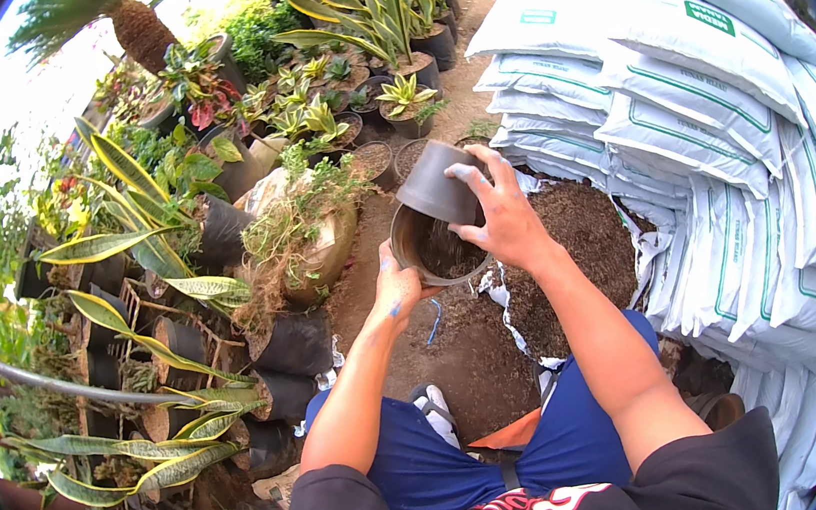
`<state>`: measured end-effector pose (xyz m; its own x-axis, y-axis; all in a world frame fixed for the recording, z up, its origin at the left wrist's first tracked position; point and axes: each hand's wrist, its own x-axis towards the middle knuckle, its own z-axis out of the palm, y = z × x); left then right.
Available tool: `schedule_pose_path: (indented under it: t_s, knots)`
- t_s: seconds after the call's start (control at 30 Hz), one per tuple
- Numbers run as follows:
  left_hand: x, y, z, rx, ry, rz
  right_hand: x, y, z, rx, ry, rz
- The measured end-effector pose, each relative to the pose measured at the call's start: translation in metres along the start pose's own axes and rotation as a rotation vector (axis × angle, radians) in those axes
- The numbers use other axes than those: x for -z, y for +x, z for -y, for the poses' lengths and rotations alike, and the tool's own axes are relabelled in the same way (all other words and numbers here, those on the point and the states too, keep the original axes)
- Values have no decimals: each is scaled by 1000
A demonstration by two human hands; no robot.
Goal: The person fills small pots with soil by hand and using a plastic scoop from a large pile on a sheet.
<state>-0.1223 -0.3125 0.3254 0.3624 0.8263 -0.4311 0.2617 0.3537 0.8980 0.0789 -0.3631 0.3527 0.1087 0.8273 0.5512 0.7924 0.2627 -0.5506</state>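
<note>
My left hand [395,288] is closed on the rim of a dark round plant pot [409,232], whose open mouth faces up toward me. Tilted over that mouth is a smaller grey plant pot [434,179], gripped from its right side by my right hand [503,206]. Dark loose soil shows inside the lower pot; the smaller pot's opening is turned down and hidden. Beyond and to the right of my hands lies a mound of brown potting soil [584,250], with torn white plastic [499,297] along its near edge.
White filled sacks [685,128] are stacked high on the right. Potted snake plants [126,252] crowd the left, several on their sides. Small potted plants [404,97] stand ahead. A bulging sack with uprooted greenery [310,231] lies left of my hands. A blue strip [435,322] is on the ground.
</note>
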Motion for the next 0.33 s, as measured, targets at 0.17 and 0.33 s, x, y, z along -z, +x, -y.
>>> schedule_pose_path:
  t_s: [0.17, 0.33]
  knots:
    - [-15, 4, 2, -27, -24, 18, 22, -5, -11, -19, -2, -24]
    - [-22, -13, 3, 4, 8, 39, 57, -27, -33, -198, -10, -117]
